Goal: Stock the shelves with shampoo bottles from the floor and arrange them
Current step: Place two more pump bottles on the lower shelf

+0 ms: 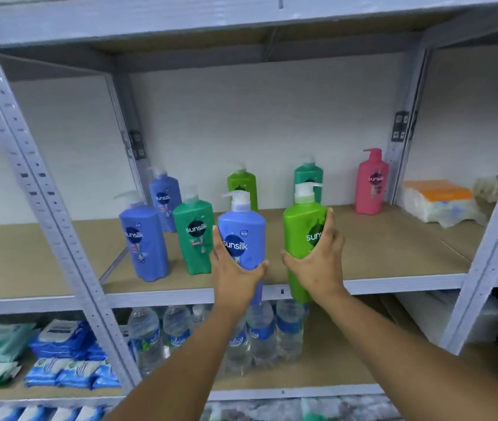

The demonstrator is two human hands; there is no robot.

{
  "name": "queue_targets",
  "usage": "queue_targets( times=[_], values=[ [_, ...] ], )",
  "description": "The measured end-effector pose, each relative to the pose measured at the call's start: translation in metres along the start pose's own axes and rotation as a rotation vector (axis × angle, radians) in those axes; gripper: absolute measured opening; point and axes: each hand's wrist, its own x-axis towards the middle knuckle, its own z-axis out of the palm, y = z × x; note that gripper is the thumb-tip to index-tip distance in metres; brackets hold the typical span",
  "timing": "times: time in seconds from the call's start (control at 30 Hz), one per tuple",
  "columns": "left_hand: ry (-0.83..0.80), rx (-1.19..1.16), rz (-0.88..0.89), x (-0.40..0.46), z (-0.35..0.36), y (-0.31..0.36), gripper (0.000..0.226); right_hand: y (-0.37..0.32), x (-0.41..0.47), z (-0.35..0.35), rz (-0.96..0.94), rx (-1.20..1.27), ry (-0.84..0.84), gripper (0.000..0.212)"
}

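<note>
From the head view: the left hand (235, 268) wraps around a blue shampoo bottle (243, 235), fingers curled on its left side and thumb across the front. The right hand (317, 259) grips a light green shampoo bottle (304, 229), and both bottles hang at the front edge of the shelf (393, 247). On it stand two blue bottles, two green ones, a light green one and a pink bottle (371, 183). Water bottles (178, 329) sit below.

A grey metal shelving rack (59, 226) with perforated uprights and brown boards stands against a plain white wall (272, 126). Lower left, packets (68, 354) lie stacked; water bottles (181, 332) stand beside them. Far right sits a wrapped bundle (439, 202).
</note>
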Motion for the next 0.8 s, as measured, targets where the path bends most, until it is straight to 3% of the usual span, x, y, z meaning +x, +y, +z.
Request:
queue_targets(
  times=[0.37, 0.8],
  values=[
    [0.118, -0.018, 0.063, 0.062, 0.057, -0.056, 0.123, 0.051, 0.050, 0.073, -0.088, 0.006, 0.117, 0.129],
    [0.158, 0.086, 0.089, 0.076, 0.073, -0.074, 0.125, 0.065, 0.068, 0.095, -0.123, -0.035, 0.186, 0.125]
  ],
)
